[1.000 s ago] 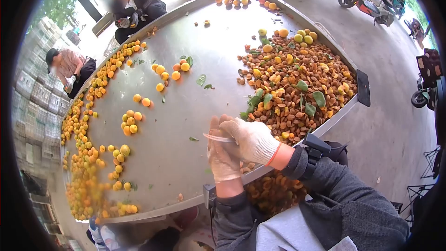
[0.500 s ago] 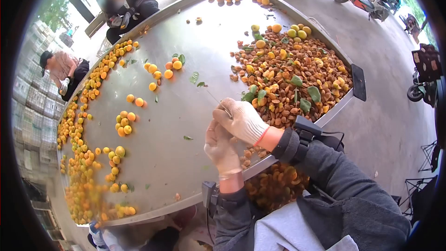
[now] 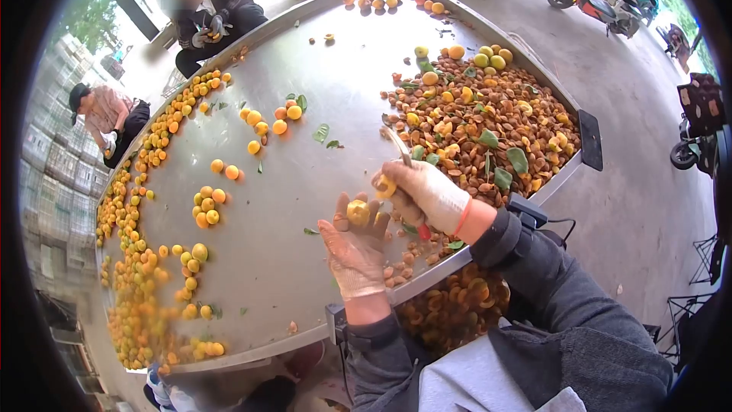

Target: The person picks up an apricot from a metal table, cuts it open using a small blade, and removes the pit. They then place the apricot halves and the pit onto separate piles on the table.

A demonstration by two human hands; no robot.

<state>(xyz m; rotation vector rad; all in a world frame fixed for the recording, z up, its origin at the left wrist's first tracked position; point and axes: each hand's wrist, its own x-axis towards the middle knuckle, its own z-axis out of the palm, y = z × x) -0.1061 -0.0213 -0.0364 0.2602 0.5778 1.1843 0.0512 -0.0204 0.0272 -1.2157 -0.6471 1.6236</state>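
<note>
My gloved left hand [image 3: 355, 253] is palm up above the metal table, fingers loosely curled around an apricot half [image 3: 357, 213]. Close beside it, my gloved right hand [image 3: 431, 197] grips a small knife [image 3: 399, 146] whose curved blade points up and away. The red end of its handle sticks out below the palm. Another apricot piece [image 3: 386, 186] is pinched at the right thumb and fingertips. Beyond the right hand spreads a heap of apricot stones [image 3: 473, 133], with some fruit pieces and green leaves mixed in.
Whole apricots [image 3: 152, 141] line the table's left side, with small clusters nearer the middle. Below the near table edge [image 3: 435, 273] sits a mass of apricot halves [image 3: 450, 309]. Two people sit along the far left side. Scooters [image 3: 602, 0] stand at the upper right.
My hands were together and have moved apart. The left palm has turned up, exposing the apricot half; the right hand has shifted right, with the knife blade and a fruit piece now showing.
</note>
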